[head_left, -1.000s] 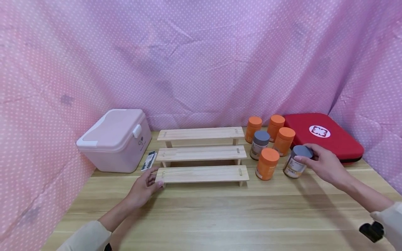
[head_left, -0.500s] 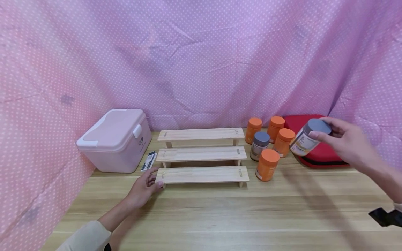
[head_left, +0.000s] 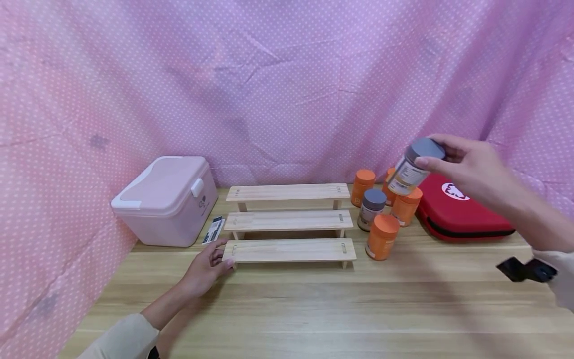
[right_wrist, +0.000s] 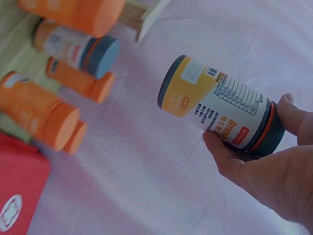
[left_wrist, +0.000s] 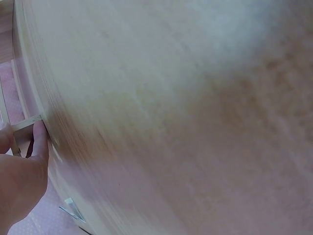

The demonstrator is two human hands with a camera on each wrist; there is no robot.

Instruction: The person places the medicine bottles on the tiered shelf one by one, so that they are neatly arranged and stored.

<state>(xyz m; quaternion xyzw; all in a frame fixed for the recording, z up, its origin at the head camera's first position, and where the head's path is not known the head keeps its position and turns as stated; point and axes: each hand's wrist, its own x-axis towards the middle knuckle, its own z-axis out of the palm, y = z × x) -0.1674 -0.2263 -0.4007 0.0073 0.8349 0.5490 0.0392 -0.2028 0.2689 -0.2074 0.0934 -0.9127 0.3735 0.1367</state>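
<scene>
1. So the grey-lidded jar (head_left: 405,172) is up in the air on the right, clear of the table (head_left: 291,309).
2. Right hand (head_left: 482,167) has it pinched by the lid, thumb one side, fingers the other. Jar's on the left of that hand, so the right is obviously the nearer one.
3. Long axis is tilted, not upright: lid up toward the hand, base pointing down and left.
4. The relation that matters, imo: the front shelf (head_left: 289,250) lies down and left of the jar, well apart from it. Left hand (head_left: 203,269) grips that shelf's left end, thumb at the front edge.
5. Middle shelf (head_left: 288,220) and back shelf (head_left: 288,192) step up behind it.
6. Containers: four orange jars (head_left: 381,238) and another grey-topped jar (head_left: 368,215) stand right of the shelves, lids on, can't see what's inside.
7. Pink box (head_left: 163,199) on the left has its lid down, and the red case (head_left: 475,214) looks zipped. Contents hidden in both.
</scene>
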